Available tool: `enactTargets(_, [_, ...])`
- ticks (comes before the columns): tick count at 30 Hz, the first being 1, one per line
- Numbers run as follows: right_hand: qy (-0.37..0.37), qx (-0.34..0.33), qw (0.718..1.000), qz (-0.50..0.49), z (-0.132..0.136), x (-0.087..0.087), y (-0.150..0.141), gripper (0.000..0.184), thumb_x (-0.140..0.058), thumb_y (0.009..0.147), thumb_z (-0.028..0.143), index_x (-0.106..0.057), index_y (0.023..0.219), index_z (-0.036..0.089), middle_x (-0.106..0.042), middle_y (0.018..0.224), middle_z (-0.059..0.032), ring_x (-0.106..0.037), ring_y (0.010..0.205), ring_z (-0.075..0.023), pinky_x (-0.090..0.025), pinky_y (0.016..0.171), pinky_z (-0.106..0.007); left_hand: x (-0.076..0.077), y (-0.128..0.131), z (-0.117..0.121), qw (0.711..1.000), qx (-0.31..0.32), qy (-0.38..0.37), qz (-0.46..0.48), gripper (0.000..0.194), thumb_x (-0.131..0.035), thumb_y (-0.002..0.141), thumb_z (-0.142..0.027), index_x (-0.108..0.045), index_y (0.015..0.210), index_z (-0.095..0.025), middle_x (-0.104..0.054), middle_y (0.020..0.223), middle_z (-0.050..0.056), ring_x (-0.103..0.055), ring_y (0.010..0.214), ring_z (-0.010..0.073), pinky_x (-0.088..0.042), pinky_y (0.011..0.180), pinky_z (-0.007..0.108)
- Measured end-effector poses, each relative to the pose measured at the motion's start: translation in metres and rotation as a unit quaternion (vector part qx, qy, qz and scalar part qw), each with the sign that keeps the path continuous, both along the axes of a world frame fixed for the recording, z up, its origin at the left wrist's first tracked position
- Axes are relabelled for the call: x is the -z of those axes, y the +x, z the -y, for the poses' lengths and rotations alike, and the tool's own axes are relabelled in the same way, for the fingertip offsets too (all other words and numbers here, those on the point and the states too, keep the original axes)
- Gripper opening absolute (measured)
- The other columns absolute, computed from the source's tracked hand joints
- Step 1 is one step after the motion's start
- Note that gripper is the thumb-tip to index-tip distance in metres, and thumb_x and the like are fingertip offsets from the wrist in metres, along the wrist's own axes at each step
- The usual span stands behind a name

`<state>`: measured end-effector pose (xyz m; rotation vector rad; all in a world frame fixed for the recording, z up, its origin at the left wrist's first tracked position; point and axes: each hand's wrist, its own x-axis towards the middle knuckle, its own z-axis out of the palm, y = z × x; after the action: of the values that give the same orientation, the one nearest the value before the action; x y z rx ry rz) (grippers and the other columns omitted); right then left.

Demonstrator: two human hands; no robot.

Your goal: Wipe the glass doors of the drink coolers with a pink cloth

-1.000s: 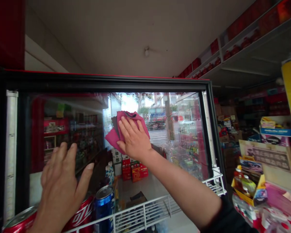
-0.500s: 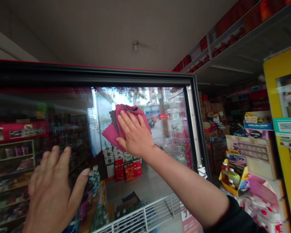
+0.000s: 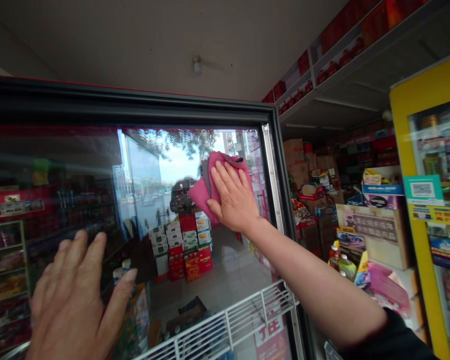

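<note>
My right hand (image 3: 234,200) lies over a folded pink cloth (image 3: 199,195) with a grey underside and holds it against the glass pane (image 3: 225,260) in its upper right part. My fingers are stretched together over the cloth, with the thumb pointing left. At the lower left, my left hand (image 3: 71,295) is raised in front of the glass, its fingers and thumb apart and nothing in it. Whether its palm touches the pane I cannot tell. A black frame (image 3: 165,107) surrounds the glass.
A white wire rack (image 3: 225,325) crosses low in the door area. A slotted metal strip (image 3: 272,175) runs down the right side. Beyond it stand boxes (image 3: 382,235), bottles (image 3: 334,256) and a yellow cabinet (image 3: 401,130). Reflections of the street and stacked cartons show in the glass.
My right hand and the cloth have slid right across the glass, closer to the frame's right edge. My view has turned somewhat right. The left hand stays spread at lower left.
</note>
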<state>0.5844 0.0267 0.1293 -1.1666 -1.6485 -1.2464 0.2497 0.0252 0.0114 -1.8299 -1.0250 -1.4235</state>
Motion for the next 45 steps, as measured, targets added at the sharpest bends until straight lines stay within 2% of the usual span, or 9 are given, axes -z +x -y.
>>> enactTargets(4, [0.009,0.008,1.0,-0.028,0.001,0.005,0.03,0.086,-0.058,0.109,0.047,-0.025,0.182,0.015,-0.027,0.19,-0.0122,-0.023,0.177,-0.0354,-0.019,0.145,-0.062,0.005,0.022,0.006,1.0,0.004,0.004,0.029,0.086,-0.05,0.103,-0.053,-0.017,0.181,-0.04,-0.017,0.193,0.001,-0.022,0.176,0.0437,-0.023,0.141,0.074])
enactTargets(9, [0.012,0.027,0.998,-0.064,0.003,0.013,0.055,0.083,-0.055,0.11,0.047,-0.029,0.18,0.01,-0.026,0.19,-0.0154,-0.023,0.177,-0.0363,-0.02,0.145,-0.061,0.008,0.042,0.01,1.0,-0.004,-0.01,0.023,0.084,-0.046,0.106,-0.056,-0.018,0.182,-0.033,-0.02,0.192,0.011,-0.022,0.176,0.0466,-0.025,0.138,0.078])
enactTargets(14, [0.015,0.023,0.998,-0.062,0.005,0.02,0.062,0.083,-0.053,0.109,0.047,-0.028,0.181,0.012,-0.025,0.191,-0.0146,-0.023,0.177,-0.0359,-0.019,0.145,-0.06,0.014,0.052,0.013,1.0,0.006,-0.014,0.004,0.083,-0.046,0.107,-0.053,-0.018,0.182,-0.029,-0.021,0.191,0.017,-0.022,0.176,0.0473,-0.027,0.137,0.079])
enactTargets(18, [0.029,0.032,0.996,-0.072,0.005,0.033,0.063,0.083,-0.052,0.11,0.046,-0.026,0.182,0.014,-0.027,0.19,-0.015,-0.024,0.177,-0.0375,-0.022,0.144,-0.063,0.021,0.046,0.015,1.0,0.005,-0.026,-0.01,0.084,-0.047,0.108,-0.051,-0.013,0.182,-0.031,-0.019,0.191,0.016,-0.019,0.177,0.0455,-0.026,0.138,0.079])
enactTargets(23, [0.047,0.049,0.995,-0.077,-0.001,0.063,0.061,0.091,-0.05,0.11,0.045,-0.009,0.184,0.013,-0.027,0.189,-0.0199,-0.025,0.176,-0.0418,-0.026,0.14,-0.07,0.022,0.014,0.017,0.999,-0.011,-0.039,-0.005,0.083,-0.048,0.109,-0.05,-0.015,0.182,-0.029,-0.02,0.191,0.018,-0.018,0.178,0.0437,-0.026,0.139,0.076])
enactTargets(28, [0.06,0.048,0.996,-0.045,-0.007,0.084,0.041,0.096,-0.053,0.109,0.043,-0.002,0.184,0.01,-0.024,0.189,-0.0242,-0.021,0.176,-0.0449,-0.026,0.138,-0.073,0.023,-0.022,0.018,0.999,-0.021,-0.04,0.014,0.083,-0.046,0.109,-0.051,-0.015,0.182,-0.028,-0.019,0.191,0.018,-0.017,0.178,0.0424,-0.023,0.139,0.074])
enactTargets(33, [0.05,0.036,0.998,0.017,-0.007,0.087,0.008,0.099,-0.06,0.107,0.046,-0.009,0.183,0.008,-0.032,0.185,-0.027,-0.023,0.175,-0.0474,-0.025,0.137,-0.076,0.028,-0.048,0.019,0.998,-0.025,-0.047,0.015,0.081,-0.046,0.109,-0.05,-0.018,0.181,-0.025,-0.02,0.19,0.019,-0.016,0.178,0.0421,-0.022,0.14,0.071])
enactTargets(40, [-0.013,0.03,0.994,0.102,-0.003,0.079,-0.04,0.088,-0.055,0.11,0.047,-0.017,0.184,0.016,-0.037,0.186,-0.0174,-0.036,0.17,-0.0403,-0.023,0.141,-0.066,0.029,-0.081,0.025,0.998,-0.033,-0.041,0.037,0.08,-0.046,0.11,-0.05,-0.018,0.181,-0.027,-0.02,0.191,0.017,-0.017,0.178,0.0408,-0.021,0.141,0.07])
enactTargets(45, [-0.038,0.013,0.99,0.138,-0.004,0.077,-0.082,0.083,-0.055,0.111,0.046,-0.023,0.183,0.023,-0.04,0.185,-0.0102,-0.038,0.17,-0.0376,-0.018,0.143,-0.065,0.03,-0.112,0.03,0.997,-0.048,-0.043,0.043,0.08,-0.047,0.11,-0.049,-0.015,0.182,-0.029,-0.019,0.191,0.016,-0.014,0.179,0.0386,-0.021,0.142,0.069])
